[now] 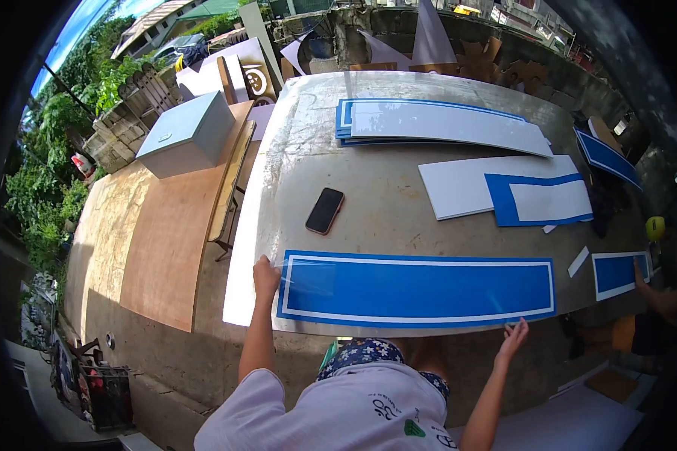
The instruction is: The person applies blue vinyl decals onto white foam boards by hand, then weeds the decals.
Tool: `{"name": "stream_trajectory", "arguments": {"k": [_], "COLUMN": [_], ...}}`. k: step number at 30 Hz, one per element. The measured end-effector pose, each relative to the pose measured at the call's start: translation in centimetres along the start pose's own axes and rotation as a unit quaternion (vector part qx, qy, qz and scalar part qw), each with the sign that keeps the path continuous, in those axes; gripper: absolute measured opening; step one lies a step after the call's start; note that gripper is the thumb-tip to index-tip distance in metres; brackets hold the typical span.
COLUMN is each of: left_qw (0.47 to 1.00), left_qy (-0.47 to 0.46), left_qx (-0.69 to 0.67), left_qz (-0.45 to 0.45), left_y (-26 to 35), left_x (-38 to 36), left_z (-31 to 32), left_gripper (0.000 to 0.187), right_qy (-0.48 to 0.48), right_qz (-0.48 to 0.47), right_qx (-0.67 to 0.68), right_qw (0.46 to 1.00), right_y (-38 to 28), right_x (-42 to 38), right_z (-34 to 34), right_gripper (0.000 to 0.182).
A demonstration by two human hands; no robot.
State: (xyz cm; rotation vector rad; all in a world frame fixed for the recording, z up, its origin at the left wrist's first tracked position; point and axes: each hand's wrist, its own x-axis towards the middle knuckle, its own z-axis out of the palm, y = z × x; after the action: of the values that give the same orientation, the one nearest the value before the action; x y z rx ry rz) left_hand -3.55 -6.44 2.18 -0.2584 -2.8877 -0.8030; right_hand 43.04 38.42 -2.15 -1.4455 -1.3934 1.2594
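While handling long blue panel, flat on worktop at lower centre of frame, steady both ends evenly. Note fingers of left hand curled at left edge, closure unclear; those of right hand loosely open near lower-right corner.

We're outdoors in daylight, blue sky top left. We have a big grey table on a concrete floor, sunlit at far left, shaded nearer us. Weathered concrete wall behind, lower block wall left, green foliage past that. Also left, we get a brown board-topped stand; beyond, a house and green roof.
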Motion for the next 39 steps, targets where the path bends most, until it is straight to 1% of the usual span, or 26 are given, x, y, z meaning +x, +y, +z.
{"name": "stream_trajectory", "arguments": {"k": [1,3,5,6,7,8,9,10,12,13,17,19,21,23,24,25,27,29,31,32,33,35,36,37,38,39], "left_qw": [1.000,0.998,0.997,0.995,0.996,0.995,0.994,0.995,0.995,0.995,0.996,0.992,0.993,0.992,0.990,0.990,0.979,0.973,0.937,0.922,0.922,0.818,0.811,0.811,0.816,0.819], "left_qy": [0.001,-0.002,-0.009,-0.014,-0.016,-0.011,-0.005,-0.002,0.002,0.007,-0.004,-0.016,-0.017,-0.030,-0.040,-0.041,-0.094,-0.092,-0.128,-0.146,-0.146,-0.238,-0.238,-0.239,-0.281,-0.321], "left_qx": [-0.005,-0.004,0.002,0.010,0.006,0.007,0.008,0.006,0.005,0.008,0.012,0.016,0.019,0.019,0.025,0.024,-0.046,-0.083,-0.205,-0.234,-0.234,-0.388,-0.409,-0.408,-0.399,-0.390], "left_qz": [0.006,-0.061,-0.078,-0.100,-0.092,-0.098,-0.105,-0.101,-0.098,-0.102,-0.092,-0.124,-0.116,-0.123,-0.134,-0.133,-0.176,-0.195,-0.254,-0.272,-0.270,-0.352,-0.346,-0.345,-0.309,-0.273], "left_y": [0.1,0.3,1.0,1.5,1.7,1.7,1.7,1.6,1.3,1.3,2.4,3.2,2.4,1.4,0.2,-1.0,-2.2,-0.5,0.7,0.4,-0.6,-3.1,-3.6,-4.3,-5.1,-5.6], "left_x": [0.2,0.4,0.3,0.3,0.4,0.3,0.3,0.3,0.6,0.7,0.9,1.0,1.6,2.1,2.8,3.5,4.4,3.3,2.7,3.0,3.6,5.0,5.2,5.5,5.8,6.0], "left_z": [0.1,0.4,-0.1,-0.2,-0.1,0.0,0.1,0.2,0.8,0.8,0.1,-0.3,0.8,1.7,2.6,3.1,3.6,1.7,0.3,0.4,0.7,1.3,1.6,1.6,1.4,1.4], "left_gripper": [0.014,0.016,0.018,0.020,0.020,0.021,0.022,0.023,0.024,0.025,0.029,0.031,0.035,0.043,0.053,0.053,0.061,0.061,0.059,0.045,0.045,0.031,0.023,0.023,0.028,0.038], "right_qy": [0.036,0.125,0.173,0.189,0.198,0.207,0.210,0.151,0.121,0.107,0.058,0.045,0.038,0.041,0.044,0.045,0.051,0.055,0.063,0.067,0.072,0.082,0.086,0.099,0.113,0.126], "right_qz": [0.039,0.070,0.081,0.155,0.229,0.320,0.290,0.243,0.348,0.372,0.388,0.378,0.373,0.372,0.369,0.370,0.374,0.380,0.385,0.388,0.391,0.395,0.398,0.400,0.401,0.401], "right_qx": [-0.007,-0.038,-0.070,-0.095,-0.117,-0.081,0.000,0.228,0.129,0.119,0.117,0.118,0.114,0.110,0.107,0.103,0.097,0.092,0.089,0.086,0.086,0.085,0.084,0.087,0.085,0.082], "right_qw": [0.999,0.989,0.979,0.965,0.946,0.921,0.934,0.931,0.921,0.914,0.913,0.917,0.920,0.921,0.922,0.922,0.921,0.919,0.917,0.915,0.914,0.911,0.910,0.907,0.905,0.904], "right_y": [1.4,8.6,22.6,24.5,26.1,23.5,34.4,39.0,34.4,33.0,30.5,29.4,28.6,29.2,29.2,29.7,30.5,31.6,32.6,33.2,33.4,34.3,34.6,34.9,35.2,35.1], "right_x": [-1.0,-2.1,-2.0,-4.8,-7.7,-12.2,-13.8,-17.3,-23.2,-24.9,-27.4,-27.3,-26.2,-24.1,-23.0,-21.8,-19.9,-18.6,-17.9,-17.8,-17.8,-18.1,-18.5,-18.8,-19.4,-20.0], "right_z": [-3.1,-9.2,-17.1,-18.7,-20.3,-19.7,-23.0,-24.1,-22.4,-21.8,-20.6,-20.2,-19.6,-19.1,-18.7,-18.4,-17.8,-17.4,-17.2,-17.3,-17.2,-17.3,-17.4,-17.5,-17.6,-17.6], "right_gripper": [0.036,0.042,0.047,0.048,0.048,0.050,0.048,0.057,0.056,0.055,0.054,0.053,0.054,0.056,0.058,0.059,0.061,0.064,0.066,0.067,0.068,0.071,0.072,0.073,0.070,0.066]}}
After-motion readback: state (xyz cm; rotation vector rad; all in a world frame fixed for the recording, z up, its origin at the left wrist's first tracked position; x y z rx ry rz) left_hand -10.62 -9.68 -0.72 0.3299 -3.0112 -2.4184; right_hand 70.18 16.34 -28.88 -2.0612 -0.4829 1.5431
